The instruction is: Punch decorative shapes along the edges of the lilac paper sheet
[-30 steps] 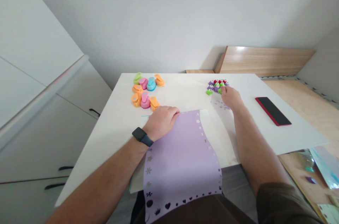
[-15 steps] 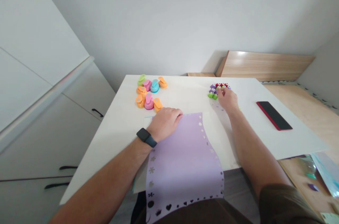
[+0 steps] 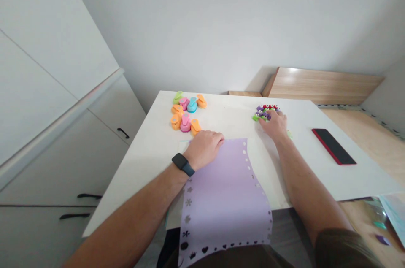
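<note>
A lilac paper sheet (image 3: 221,192) with punched shapes along its edges lies on the white table (image 3: 152,150) and hangs over the near edge. My left hand (image 3: 205,146), with a dark watch on the wrist, rests curled on the sheet's far left corner. My right hand (image 3: 274,123) reaches into a cluster of small craft punches (image 3: 265,112) in purple, red and green, fingers bent down onto them. Whether it grips one is hidden by the fingers.
Several larger punches (image 3: 186,112) in orange, pink, blue and green sit at the far left of the table. A black phone with a red edge (image 3: 333,151) lies to the right. White cabinets (image 3: 57,124) stand left, a wooden board (image 3: 322,85) behind.
My right hand has stayed at the small punches, shifting its fingers among them. My left hand has kept its place on the sheet. The camera has tipped slightly down and left.
</note>
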`<act>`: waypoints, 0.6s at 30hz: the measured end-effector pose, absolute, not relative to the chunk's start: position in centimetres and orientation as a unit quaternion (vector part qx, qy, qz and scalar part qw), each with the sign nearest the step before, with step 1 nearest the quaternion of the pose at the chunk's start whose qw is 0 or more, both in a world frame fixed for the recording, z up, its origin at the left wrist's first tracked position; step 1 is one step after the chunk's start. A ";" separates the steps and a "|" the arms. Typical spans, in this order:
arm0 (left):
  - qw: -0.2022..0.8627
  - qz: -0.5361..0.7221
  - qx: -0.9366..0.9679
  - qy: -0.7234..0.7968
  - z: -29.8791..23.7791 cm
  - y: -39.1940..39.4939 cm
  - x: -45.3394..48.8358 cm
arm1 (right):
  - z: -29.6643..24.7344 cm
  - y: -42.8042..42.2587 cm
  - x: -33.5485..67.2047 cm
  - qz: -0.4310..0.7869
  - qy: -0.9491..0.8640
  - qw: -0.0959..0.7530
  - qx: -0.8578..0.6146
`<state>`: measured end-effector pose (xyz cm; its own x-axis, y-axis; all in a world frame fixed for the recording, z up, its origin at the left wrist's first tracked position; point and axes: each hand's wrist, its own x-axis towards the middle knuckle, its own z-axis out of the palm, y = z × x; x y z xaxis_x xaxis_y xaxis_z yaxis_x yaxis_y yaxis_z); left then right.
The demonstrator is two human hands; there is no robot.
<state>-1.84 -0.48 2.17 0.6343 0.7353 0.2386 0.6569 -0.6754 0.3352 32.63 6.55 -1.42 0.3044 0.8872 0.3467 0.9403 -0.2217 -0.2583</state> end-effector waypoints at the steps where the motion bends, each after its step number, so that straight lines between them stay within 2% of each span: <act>1: 0.108 0.182 0.898 0.387 2.1 -0.5 -1.9 | -1.3 6.4 32.3 -0.081 -0.577 0.215 -0.784; 4: 0.105 0.185 0.899 0.383 2.0 -0.4 -1.9 | -1.0 6.5 31.4 -0.111 -0.538 0.218 -0.807; 11: 0.102 0.185 0.900 0.380 1.7 -0.2 -2.0 | -1.6 9.3 31.8 -0.019 -0.520 0.154 -0.840; 18: 0.100 0.183 0.903 0.376 1.8 -0.2 -2.0 | -2.2 11.3 33.2 -0.013 -0.522 0.159 -0.838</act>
